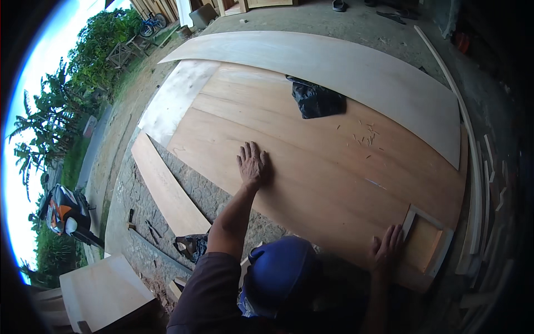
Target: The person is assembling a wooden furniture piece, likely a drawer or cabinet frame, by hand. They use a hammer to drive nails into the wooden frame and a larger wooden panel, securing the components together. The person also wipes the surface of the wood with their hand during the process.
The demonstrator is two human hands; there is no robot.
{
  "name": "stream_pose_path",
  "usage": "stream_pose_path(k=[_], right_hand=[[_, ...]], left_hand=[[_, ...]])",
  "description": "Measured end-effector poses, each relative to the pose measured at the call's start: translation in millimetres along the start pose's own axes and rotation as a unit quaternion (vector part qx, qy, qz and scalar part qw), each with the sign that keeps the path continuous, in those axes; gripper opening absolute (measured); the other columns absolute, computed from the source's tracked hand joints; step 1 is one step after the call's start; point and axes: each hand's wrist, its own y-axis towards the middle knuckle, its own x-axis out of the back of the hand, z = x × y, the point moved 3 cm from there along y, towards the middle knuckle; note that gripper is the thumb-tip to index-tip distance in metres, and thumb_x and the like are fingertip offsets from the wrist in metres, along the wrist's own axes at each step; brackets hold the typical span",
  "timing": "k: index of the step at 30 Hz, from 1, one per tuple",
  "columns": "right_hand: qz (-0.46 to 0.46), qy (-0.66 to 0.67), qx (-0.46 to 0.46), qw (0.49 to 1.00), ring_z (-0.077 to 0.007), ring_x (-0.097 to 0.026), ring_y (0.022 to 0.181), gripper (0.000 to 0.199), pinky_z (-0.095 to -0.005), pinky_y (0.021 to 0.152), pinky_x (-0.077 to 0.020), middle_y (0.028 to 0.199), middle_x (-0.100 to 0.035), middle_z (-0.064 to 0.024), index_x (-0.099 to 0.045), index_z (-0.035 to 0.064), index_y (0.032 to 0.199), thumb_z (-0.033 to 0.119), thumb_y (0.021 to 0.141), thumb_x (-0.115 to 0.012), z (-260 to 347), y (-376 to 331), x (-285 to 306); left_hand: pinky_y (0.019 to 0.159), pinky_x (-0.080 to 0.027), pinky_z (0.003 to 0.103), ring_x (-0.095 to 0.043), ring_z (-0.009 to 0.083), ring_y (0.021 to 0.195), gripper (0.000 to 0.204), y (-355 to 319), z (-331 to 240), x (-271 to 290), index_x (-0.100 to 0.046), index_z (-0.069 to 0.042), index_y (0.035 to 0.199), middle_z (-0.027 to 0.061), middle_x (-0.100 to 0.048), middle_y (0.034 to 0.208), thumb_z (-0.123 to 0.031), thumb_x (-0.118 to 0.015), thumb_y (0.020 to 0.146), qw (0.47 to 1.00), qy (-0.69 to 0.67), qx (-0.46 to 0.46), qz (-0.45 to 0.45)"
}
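Note:
A large plywood sheet (311, 161) lies flat in front of me. My left hand (253, 164) rests palm down near the middle of its near edge, fingers spread, holding nothing. At the near right corner of the sheet sits a small rectangular wooden frame (449, 245). Beside the frame's left side, my right hand (386, 249) lies with its fingers stretched out, the fingertips at the frame's edge. Several thin tan slivers (367, 136) are scattered on the sheet; their kind is too small to tell. Farther back lies a crumpled black plastic bag (317, 100).
A long pale panel (334, 58) overlaps the sheet's far side. Wood strips (478, 189) lie at the right. On the ground at left are a narrow board (167, 189) and a hammer (130, 219). A blue cap (281, 273) blocks the lower middle. A motorcycle (67, 211) stands outside.

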Motion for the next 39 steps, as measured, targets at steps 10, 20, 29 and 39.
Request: stream_pose_path(k=[10,20,29,39], right_hand=[[0.01,-0.069,-0.156,0.985,-0.0422,-0.042,0.136,0.065,-0.0512,0.115,-0.0336,0.148,-0.042,-0.0279,-0.039,-0.009,0.145,0.028,0.097,-0.062,-28.2,23.0,-37.2],[0.087,-0.059,-0.237,0.966,-0.0497,-0.049,0.13,0.08,-0.0491,0.112,-0.0392,0.138,-0.049,-0.0375,-0.044,-0.0094,0.142,0.047,0.091,-0.066,-1.1,90.2,-6.0],[0.095,-0.035,-0.258,0.961,-0.0465,-0.047,0.131,0.079,-0.0483,0.112,-0.0386,0.141,-0.047,-0.0344,-0.041,-0.0087,0.144,0.043,0.091,-0.068,-21.8,112.0,-33.6],[0.095,-0.019,-0.276,0.956,-0.0429,-0.046,0.133,0.08,-0.0473,0.113,-0.0379,0.145,-0.045,-0.031,-0.037,-0.0078,0.147,0.039,0.091,-0.07,-30.6,125.0,-48.7]], left_hand=[[0.121,-0.014,0.055,-0.018,0.0368,0.152,0.067,170.4,174.5,20.4,-0.028,-0.004,0.155,0.0155,-0.024,0.164,-0.045,-0.032,0.103,0.985,0.012,0.165,-0.043],[0.113,-0.005,0.074,-0.012,0.0407,0.152,0.082,277.1,257.3,38.0,-0.027,-0.016,0.158,0.0036,-0.021,0.166,-0.067,-0.037,0.095,0.971,0.006,0.238,-0.014],[0.115,-0.004,0.073,-0.008,0.0416,0.153,0.075,291.6,261.4,43.9,-0.023,-0.017,0.159,0.0043,-0.019,0.167,-0.06,-0.035,0.098,0.971,-0.008,0.24,-0.018],[0.117,-0.002,0.07,-0.01,0.0415,0.153,0.071,287.9,256.7,41.7,-0.026,-0.013,0.158,0.0053,-0.021,0.166,-0.052,-0.033,0.1,0.971,-0.01,0.236,-0.03]])
